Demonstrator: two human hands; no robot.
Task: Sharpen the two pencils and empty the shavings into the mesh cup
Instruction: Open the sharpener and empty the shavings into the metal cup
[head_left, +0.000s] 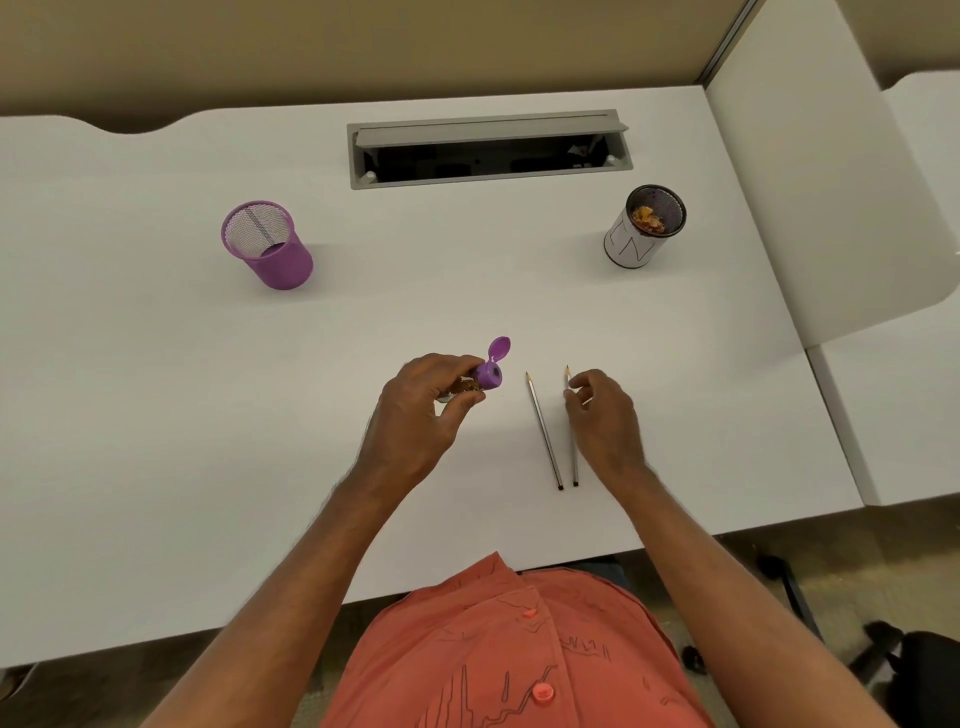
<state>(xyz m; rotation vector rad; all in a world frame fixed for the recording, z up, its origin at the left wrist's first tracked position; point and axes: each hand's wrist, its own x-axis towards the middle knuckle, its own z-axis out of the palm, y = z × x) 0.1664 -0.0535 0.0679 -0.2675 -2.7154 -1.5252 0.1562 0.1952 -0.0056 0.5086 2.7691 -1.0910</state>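
My left hand (421, 410) grips a purple pencil sharpener (485, 374) with its flip lid open and brown shavings showing in its clear body. Two grey pencils lie side by side on the white desk, tips pointing away: the left pencil (544, 431) and the right pencil (573, 441). My right hand (605, 415) rests beside the right pencil, fingers curled and touching its upper part near the tip. A black mesh cup (647, 226) wrapped in white paper stands at the far right with shavings inside. A purple mesh cup (267, 244) stands at the far left.
A grey cable tray (488, 148) with an open flap is set into the back of the white desk (156, 415). A white partition panel (831, 182) borders the right side. My orange shirt is below the desk edge.
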